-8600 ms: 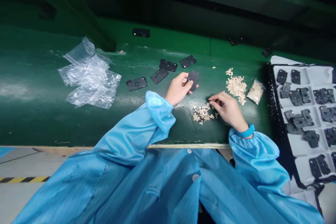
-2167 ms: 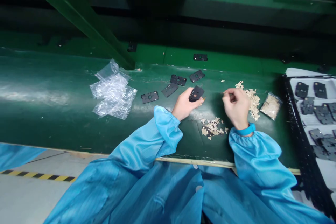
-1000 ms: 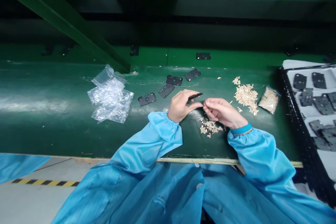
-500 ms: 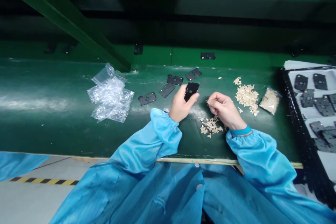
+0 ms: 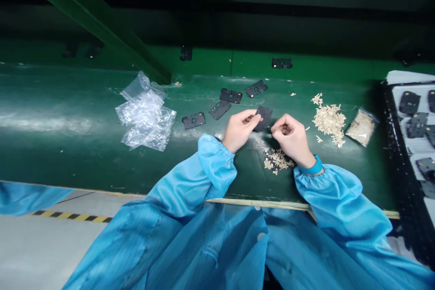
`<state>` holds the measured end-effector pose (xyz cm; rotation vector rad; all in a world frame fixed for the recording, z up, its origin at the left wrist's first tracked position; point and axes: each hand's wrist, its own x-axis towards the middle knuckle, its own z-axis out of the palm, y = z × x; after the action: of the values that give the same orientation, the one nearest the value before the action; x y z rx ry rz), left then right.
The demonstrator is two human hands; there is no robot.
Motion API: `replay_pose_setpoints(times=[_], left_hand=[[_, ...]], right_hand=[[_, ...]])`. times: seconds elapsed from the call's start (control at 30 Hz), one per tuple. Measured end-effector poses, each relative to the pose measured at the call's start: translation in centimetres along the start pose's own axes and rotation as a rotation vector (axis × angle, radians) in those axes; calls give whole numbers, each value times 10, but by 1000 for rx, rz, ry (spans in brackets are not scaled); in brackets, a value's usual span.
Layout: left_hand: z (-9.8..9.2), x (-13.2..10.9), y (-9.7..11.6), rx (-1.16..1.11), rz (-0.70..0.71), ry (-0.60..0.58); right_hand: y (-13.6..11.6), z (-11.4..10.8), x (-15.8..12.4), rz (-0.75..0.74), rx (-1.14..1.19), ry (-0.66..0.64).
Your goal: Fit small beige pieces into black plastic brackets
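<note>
Head view: left fingers grip the black plate, now flatter; right fingers pinch narrowly beside it.

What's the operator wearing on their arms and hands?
A glossy light-blue smock covers both arms; its left sleeve and right sleeve end in gathered elastic cuffs. The left hand and right hand are bare, with no gloves. A teal wristband sits on the right wrist, at the cuff.
</note>
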<state>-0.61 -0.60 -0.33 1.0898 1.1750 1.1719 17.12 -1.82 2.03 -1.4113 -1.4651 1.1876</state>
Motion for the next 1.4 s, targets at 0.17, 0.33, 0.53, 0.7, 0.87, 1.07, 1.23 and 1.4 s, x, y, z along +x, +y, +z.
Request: replay_pose_setpoints(times=[0.17,0.33,0.53,0.7,0.87,1.07,1.23,1.4], left_hand=[[2,0,3,-74,-40,20],[3,0,3,-67,-52,30],[3,0,3,-49,-28,36],[3,-1,2,-6,-1,48],[2,-1,2,31,32,59],[3,-1,3,11,43,57],[4,-1,5,1,52,62],[4,-2,5,-15,43,54]], right_hand=[[3,5,-2,-105,-154,51],[4,8,-1,-199,-248,101],[4,10,-1,-208,-304,129],[4,10,-1,-219,-336,114],[5,9,-2,-208,-299,80],[7,8,-1,-128,-228,77],[6,7,0,-92,-161,45],[2,6,1,-56,-145,41]])
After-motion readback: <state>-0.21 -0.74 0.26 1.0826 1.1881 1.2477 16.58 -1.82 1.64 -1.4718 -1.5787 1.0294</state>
